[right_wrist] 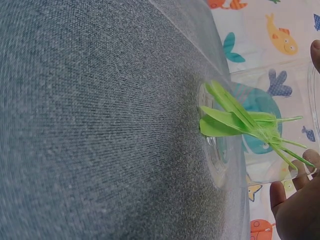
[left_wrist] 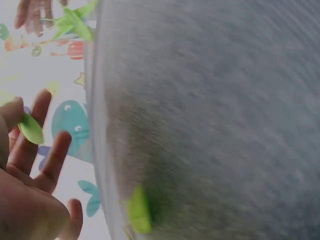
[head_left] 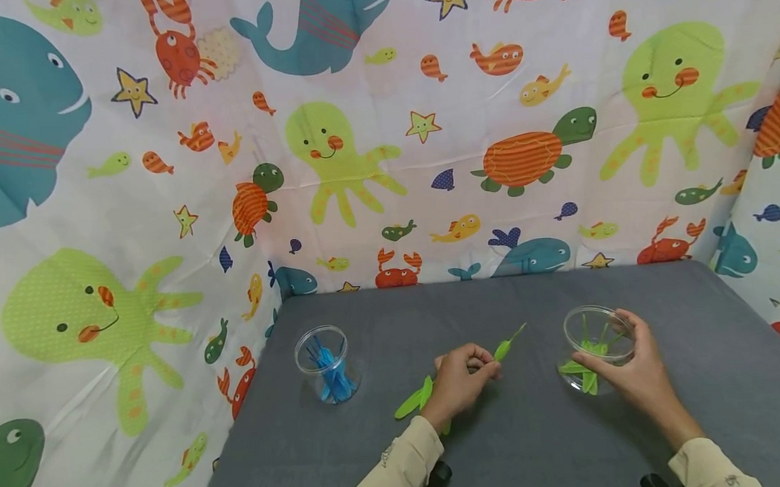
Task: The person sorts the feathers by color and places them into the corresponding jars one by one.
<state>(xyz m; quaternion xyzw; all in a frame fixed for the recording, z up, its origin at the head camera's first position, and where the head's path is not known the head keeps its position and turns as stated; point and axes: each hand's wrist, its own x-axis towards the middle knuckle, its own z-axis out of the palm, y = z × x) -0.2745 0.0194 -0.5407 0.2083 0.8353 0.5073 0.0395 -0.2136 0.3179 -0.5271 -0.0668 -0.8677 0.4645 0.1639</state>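
My left hand [head_left: 462,380] pinches a green leaf-shaped piece [head_left: 502,350] with a thin stem between thumb and fingertips, above the middle of the table. In the left wrist view the piece's rounded blade [left_wrist: 32,131] sticks out past the thumb while other fingers spread apart. My right hand [head_left: 645,388] grips a clear jar [head_left: 566,329] near its rim, thumb on the near side. Inside the jar stand several green pieces [right_wrist: 225,122], blades down and thin stems up. More loose green pieces [head_left: 413,401] lie on the table under my left wrist, partly hidden by it.
A second clear jar [head_left: 301,364], at the left of the table, holds several blue pieces [head_left: 335,377]. The grey cloth-covered table [head_left: 509,445] ends against a curtain [head_left: 377,259] printed with sea animals at the back and sides.
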